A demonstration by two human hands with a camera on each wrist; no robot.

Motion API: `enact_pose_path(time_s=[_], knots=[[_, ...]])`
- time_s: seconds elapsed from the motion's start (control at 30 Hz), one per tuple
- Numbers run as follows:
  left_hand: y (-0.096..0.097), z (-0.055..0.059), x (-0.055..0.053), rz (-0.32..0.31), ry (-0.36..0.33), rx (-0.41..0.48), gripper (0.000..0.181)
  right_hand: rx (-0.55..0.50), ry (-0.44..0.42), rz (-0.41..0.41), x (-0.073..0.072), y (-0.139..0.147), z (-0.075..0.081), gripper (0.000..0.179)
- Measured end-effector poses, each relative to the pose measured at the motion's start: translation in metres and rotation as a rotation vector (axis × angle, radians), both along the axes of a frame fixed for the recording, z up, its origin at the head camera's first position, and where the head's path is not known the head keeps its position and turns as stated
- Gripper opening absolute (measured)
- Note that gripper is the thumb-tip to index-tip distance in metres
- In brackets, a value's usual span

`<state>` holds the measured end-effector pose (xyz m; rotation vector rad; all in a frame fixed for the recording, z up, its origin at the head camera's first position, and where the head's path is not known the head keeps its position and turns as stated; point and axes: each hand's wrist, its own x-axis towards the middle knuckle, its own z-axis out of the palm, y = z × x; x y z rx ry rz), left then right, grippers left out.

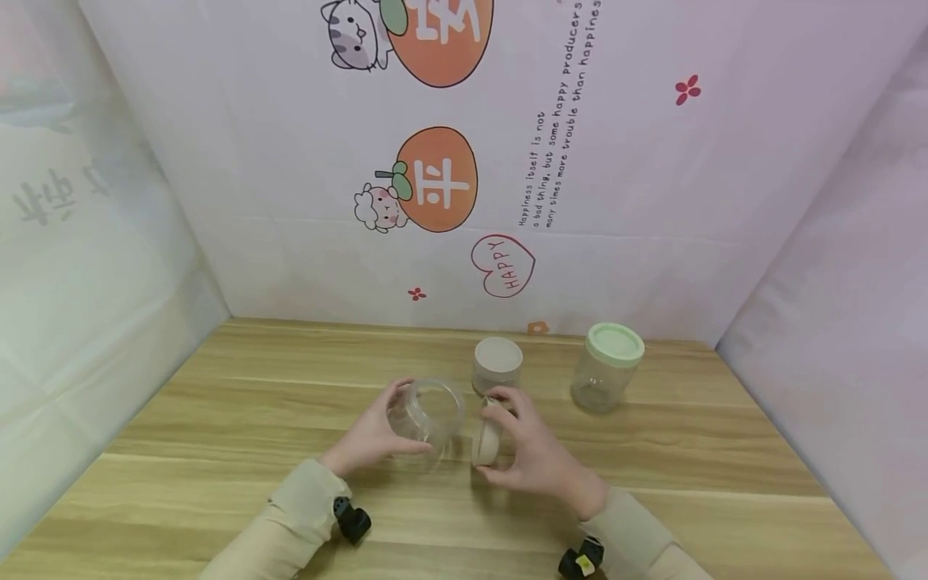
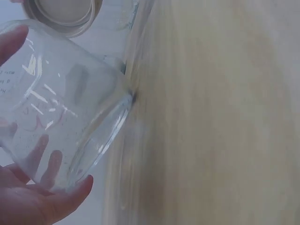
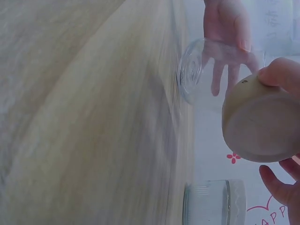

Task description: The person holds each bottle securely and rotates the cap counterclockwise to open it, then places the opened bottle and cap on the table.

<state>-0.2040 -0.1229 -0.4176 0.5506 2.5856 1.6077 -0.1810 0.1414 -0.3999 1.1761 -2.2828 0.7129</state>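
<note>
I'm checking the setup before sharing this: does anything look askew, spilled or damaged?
The backdrop looks odd: its lettering and cartoons lie sideways, as if hung a quarter turn round. The open jar tilts, but the left hand holds it; the pale-lidded jar and green-lidded jar stand upright. I see no spill or damage.

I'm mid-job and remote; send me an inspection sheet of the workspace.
Surface: wood-grain tabletop.
Job's things: clear jar, no lid on it; beige lid, held on edge beside it.
Clutter: pale-lidded jar and green-lidded jar, both upright beyond the hands.
Grippers: left hand holds the clear jar; right hand holds the beige lid.
Cables: nothing seen.
Surroundings: white backdrop printed with cartoons and lettering.
</note>
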Motion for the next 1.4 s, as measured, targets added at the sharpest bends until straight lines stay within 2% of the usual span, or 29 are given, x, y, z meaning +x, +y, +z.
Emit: enact_pose_path(time_s=[0.2,0.37,0.53,0.67,0.8,1.0,1.17,1.4], knots=[[-0.008,0.001,0.001,-0.021,-0.029,0.050,0.093,0.034,-0.064,-0.024,0.004,-0.002,0.000,0.062],[-0.013,-0.001,0.000,-0.021,-0.012,0.068,0.097,0.084,-0.130,-0.071,0.007,-0.002,-0.001,0.059],[-0.019,-0.004,0.000,-0.012,0.012,0.057,0.094,0.092,-0.178,-0.050,0.006,-0.001,-0.002,0.058],[-0.024,-0.005,0.001,-0.003,0.026,0.042,0.093,0.111,-0.184,-0.027,0.006,-0.002,-0.003,0.057],[-0.029,-0.003,0.003,0.024,0.049,0.054,0.092,0.124,-0.193,-0.011,0.005,-0.007,-0.003,0.058],[-0.044,-0.001,0.004,0.088,0.074,0.064,0.089,0.143,-0.252,-0.004,0.002,-0.015,-0.006,0.058],[-0.060,0.008,0.009,0.145,0.104,0.054,0.089,0.160,-0.284,-0.007,-0.001,-0.023,-0.007,0.063],[-0.084,0.017,0.018,0.195,0.152,0.016,0.088,0.190,-0.354,-0.024,0.000,-0.035,-0.003,0.064]])
